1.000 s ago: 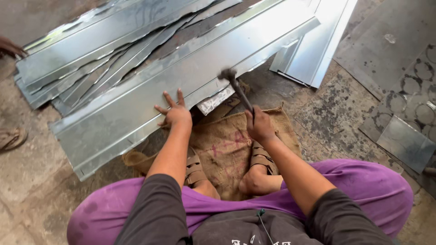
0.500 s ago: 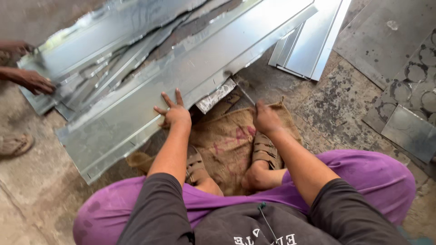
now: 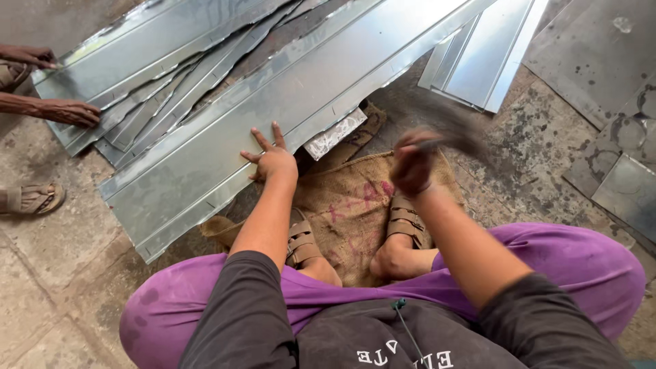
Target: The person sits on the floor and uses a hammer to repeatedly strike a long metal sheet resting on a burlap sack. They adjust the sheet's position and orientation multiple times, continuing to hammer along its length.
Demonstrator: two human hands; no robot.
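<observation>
Galvanised steel, folded into a long channel-shaped sheet [image 3: 273,116], lies diagonally on the concrete floor [image 3: 48,273] in front of the seated person. The left hand [image 3: 272,160] rests flat on the near edge of this sheet, fingers spread apart and pressing down, not gripping anything. The right hand [image 3: 413,167] is raised just above the burlap sack [image 3: 355,212] and is closed in a fist around the handle of a hammer [image 3: 451,140]; the tool is motion-blurred, so its head cannot be made out clearly. The two hands are near each other, with a short loose metal strip [image 3: 335,133] lying between them under the sheet's edge. The sack is spread under the person's sandalled feet [image 3: 403,229]. More folded metal sheets [image 3: 157,68] are stacked behind the worked sheet, and another set [image 3: 488,55] lies to the upper right. Flat dark plates [image 3: 601,61] cover the floor on the right. At the left edge, another person's hand [image 3: 68,111] touches the end of the rear stack, and a sandalled foot [image 3: 31,198] stands nearby.
</observation>
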